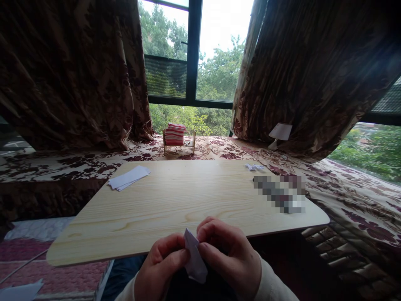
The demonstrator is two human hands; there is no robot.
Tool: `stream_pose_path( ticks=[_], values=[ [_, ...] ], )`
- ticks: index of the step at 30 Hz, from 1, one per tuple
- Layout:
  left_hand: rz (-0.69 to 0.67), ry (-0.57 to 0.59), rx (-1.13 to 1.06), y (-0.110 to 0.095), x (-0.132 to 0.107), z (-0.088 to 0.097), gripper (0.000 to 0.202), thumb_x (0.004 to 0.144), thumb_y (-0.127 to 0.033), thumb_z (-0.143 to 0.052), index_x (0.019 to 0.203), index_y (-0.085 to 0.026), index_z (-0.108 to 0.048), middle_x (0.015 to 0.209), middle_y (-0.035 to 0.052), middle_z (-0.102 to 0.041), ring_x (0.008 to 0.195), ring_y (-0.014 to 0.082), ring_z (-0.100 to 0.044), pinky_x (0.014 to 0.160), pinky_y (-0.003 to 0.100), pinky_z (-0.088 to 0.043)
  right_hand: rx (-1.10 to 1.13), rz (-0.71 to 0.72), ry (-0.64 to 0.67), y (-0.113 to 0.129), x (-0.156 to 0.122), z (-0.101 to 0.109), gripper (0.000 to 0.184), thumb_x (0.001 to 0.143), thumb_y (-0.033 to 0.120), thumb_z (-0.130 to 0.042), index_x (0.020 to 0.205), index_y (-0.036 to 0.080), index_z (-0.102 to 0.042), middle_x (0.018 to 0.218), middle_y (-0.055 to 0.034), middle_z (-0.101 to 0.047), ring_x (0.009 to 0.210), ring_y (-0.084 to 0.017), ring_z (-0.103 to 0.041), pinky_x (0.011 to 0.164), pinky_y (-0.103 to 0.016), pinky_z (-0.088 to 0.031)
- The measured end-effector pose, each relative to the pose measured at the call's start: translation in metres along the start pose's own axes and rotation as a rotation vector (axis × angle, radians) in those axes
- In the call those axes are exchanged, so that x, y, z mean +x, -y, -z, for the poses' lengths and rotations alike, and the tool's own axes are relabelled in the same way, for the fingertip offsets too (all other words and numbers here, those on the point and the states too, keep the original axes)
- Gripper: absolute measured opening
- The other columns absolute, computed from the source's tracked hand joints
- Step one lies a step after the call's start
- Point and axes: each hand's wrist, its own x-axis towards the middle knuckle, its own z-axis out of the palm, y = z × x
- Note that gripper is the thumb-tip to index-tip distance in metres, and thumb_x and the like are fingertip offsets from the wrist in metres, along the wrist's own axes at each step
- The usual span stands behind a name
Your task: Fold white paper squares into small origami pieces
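A folded piece of white paper (194, 260), narrow and pointed at the top, is held between both hands just off the table's near edge. My left hand (164, 261) pinches its left side between thumb and forefinger. On the other side, my right hand (227, 251) grips the upper right edge with thumb and curled fingers. Part of the paper's back is hidden by the fingers. On the wooden table (175, 200), a stack of white paper strips (129, 177) lies at the far left. Small folded white paper pieces (254, 167) rest near the far right corner.
A blurred-out object (278, 194) lies on the table's right side. Beyond the table, a small wooden rack (179, 146) holds folded pink cloths (174, 134). A white lamp (281, 131) stands on the patterned ledge cover. More white paper (21, 291) lies at the lower left.
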Motion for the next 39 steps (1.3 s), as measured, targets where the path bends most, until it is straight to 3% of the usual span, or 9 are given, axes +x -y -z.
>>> stream_pose_path(
  ticks=[4,12,15,18,22,24,26,32,39],
  values=[
    [0.057,-0.024,-0.053,0.003,0.000,0.000,0.012,0.066,-0.023,-0.066,0.072,-0.012,-0.067,0.059,0.0019,-0.058,0.056,0.0094,-0.049,0.053,0.018,-0.039,0.018,-0.052,0.001,-0.002,-0.001,0.000,0.009,0.071,0.022,-0.057,0.067,0.014,-0.054,0.069,-0.0032,-0.055,0.062,-0.012,-0.051,0.054,-0.023,-0.041],
    [0.117,0.055,-0.188,0.003,0.003,-0.007,0.008,0.065,-0.018,-0.061,0.065,-0.010,-0.065,0.056,0.0013,-0.054,0.054,0.0078,-0.046,0.051,0.017,-0.035,0.062,-0.104,-0.016,-0.001,-0.003,-0.003,0.007,0.071,0.019,-0.054,0.067,0.015,-0.052,0.063,-0.0012,-0.054,0.052,-0.012,-0.052,0.049,-0.024,-0.041],
    [0.114,0.045,-0.121,0.009,0.005,-0.004,0.009,0.068,-0.020,-0.061,0.070,-0.012,-0.065,0.058,0.0010,-0.056,0.056,0.0093,-0.049,0.055,0.019,-0.038,-0.069,-0.018,-0.057,-0.001,-0.003,-0.003,0.006,0.071,0.016,-0.053,0.065,0.015,-0.053,0.064,-0.0016,-0.054,0.054,-0.011,-0.051,0.049,-0.023,-0.041],
    [0.005,-0.018,0.125,0.012,0.006,0.002,0.015,0.072,-0.024,-0.062,0.084,-0.017,-0.066,0.070,0.0015,-0.062,0.066,0.0119,-0.054,0.068,0.022,-0.043,-0.276,0.158,-0.112,-0.005,-0.002,0.000,0.006,0.070,0.011,-0.052,0.066,0.015,-0.054,0.066,-0.0017,-0.054,0.054,-0.010,-0.049,0.048,-0.021,-0.040],
    [-0.193,-0.245,0.496,0.006,0.000,0.004,0.031,0.073,-0.029,-0.061,0.103,-0.021,-0.058,0.094,0.0030,-0.063,0.087,0.0155,-0.055,0.080,0.022,-0.041,-0.584,0.447,-0.215,-0.013,-0.003,0.003,0.011,0.071,0.006,-0.052,0.072,0.016,-0.056,0.068,-0.0027,-0.056,0.056,-0.010,-0.050,0.050,-0.022,-0.040],
    [-0.248,-0.365,0.560,0.000,-0.004,0.000,0.034,0.072,-0.032,-0.062,0.104,-0.022,-0.056,0.095,0.0024,-0.062,0.091,0.0154,-0.054,0.082,0.020,-0.039,-0.695,0.562,-0.242,-0.016,-0.004,0.004,0.013,0.072,0.004,-0.053,0.074,0.016,-0.056,0.068,-0.0035,-0.058,0.058,-0.011,-0.050,0.052,-0.023,-0.040],
    [-0.242,-0.404,0.532,-0.004,-0.007,-0.006,0.028,0.073,-0.035,-0.060,0.096,-0.021,-0.058,0.085,0.0007,-0.062,0.084,0.0138,-0.054,0.077,0.018,-0.041,-0.765,0.650,-0.244,-0.016,-0.005,0.004,0.015,0.072,0.002,-0.054,0.077,0.016,-0.057,0.068,-0.0040,-0.059,0.060,-0.012,-0.051,0.053,-0.024,-0.040],
    [-0.139,-0.254,0.582,-0.007,0.000,-0.012,0.026,0.077,-0.042,-0.052,0.068,-0.018,-0.054,0.063,-0.0025,-0.052,0.064,0.0106,-0.046,0.061,0.018,-0.038,-0.820,0.724,-0.175,-0.015,-0.006,0.005,0.015,0.074,0.003,-0.055,0.079,0.017,-0.057,0.070,-0.0040,-0.061,0.059,-0.012,-0.050,0.053,-0.025,-0.039],
    [-0.149,-0.285,0.613,-0.005,0.002,-0.013,0.028,0.076,-0.042,-0.053,0.064,-0.017,-0.054,0.058,-0.0034,-0.045,0.060,0.0099,-0.041,0.056,0.019,-0.034,-0.809,0.720,-0.235,-0.016,-0.006,0.000,0.015,0.072,0.002,-0.055,0.075,0.016,-0.056,0.065,-0.0032,-0.059,0.056,-0.012,-0.048,0.051,-0.025,-0.037]
  ],
)
